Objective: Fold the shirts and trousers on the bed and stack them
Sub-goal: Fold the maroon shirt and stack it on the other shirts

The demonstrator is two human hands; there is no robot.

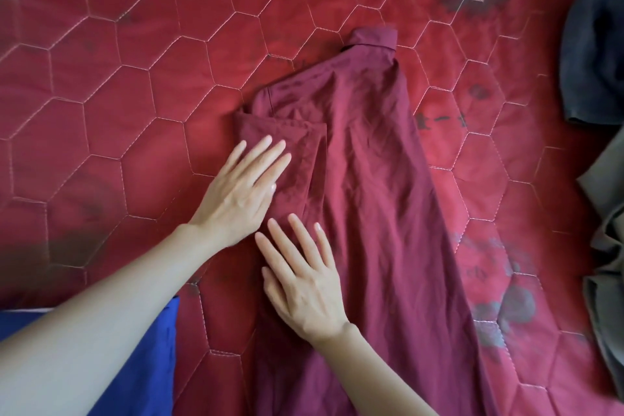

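Observation:
A maroon shirt (371, 186) lies lengthwise on the red quilted bed (135, 94), collar at the far end, folded into a narrow strip. One sleeve is folded over its left side. My left hand (241, 189) lies flat, fingers straight, on that folded sleeve. My right hand (304, 277) presses flat on the shirt's left part just below the sleeve, fingers spread.
A dark grey garment (594, 47) lies at the right edge of the bed, with an olive-grey garment (607, 246) below it. A blue cloth (148, 355) sits at the lower left under my left forearm.

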